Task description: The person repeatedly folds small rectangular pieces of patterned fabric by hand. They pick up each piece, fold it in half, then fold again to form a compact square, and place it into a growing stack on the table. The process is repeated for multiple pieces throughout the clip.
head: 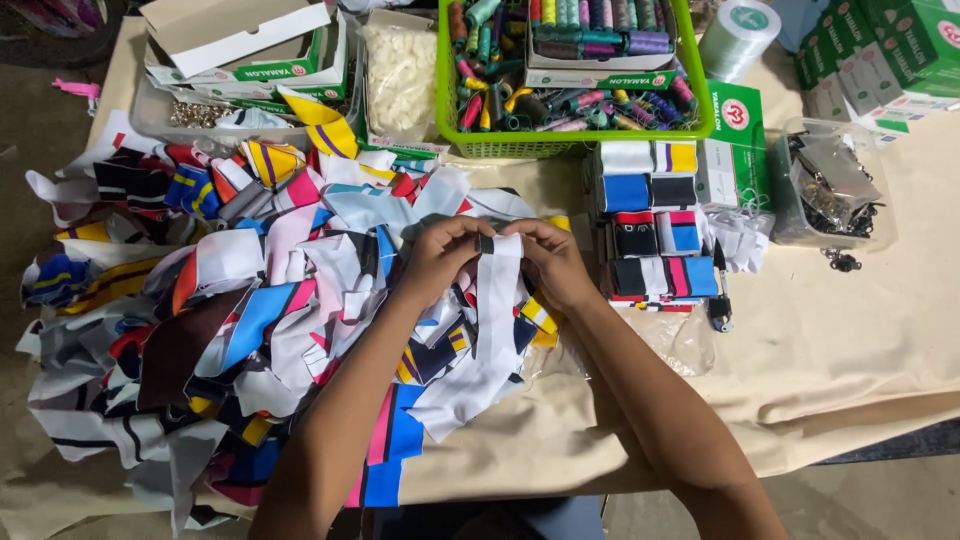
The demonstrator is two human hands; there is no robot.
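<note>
White strip with a black band at its top sits at centre frame, pinched at the upper end between both hands: the left hand grips its top left edge with thumb and fingers closed on the cloth, and the right hand grips the top right edge the same way, fingertips nearly meeting over the black band. The rest of the strip trails down toward the lower centre over the scrap pile, a loose heap of white, blue, pink, black and yellow cloth pieces filling the left half of the frame on a beige cloth that covers the table. Just right of the hands stands a stack of folded pieces in neat rows, white, blue, black, yellow and pink. At upper centre a green basket holds many thread spools of mixed colours, with a box of spools set on top of them. Left of it a clear bag holds small white pieces. At upper left an open carton rests in a clear tray with small metal parts. At upper right a clear tub holds dark metal clips, beside green boxes and a spool of clear line.
</note>
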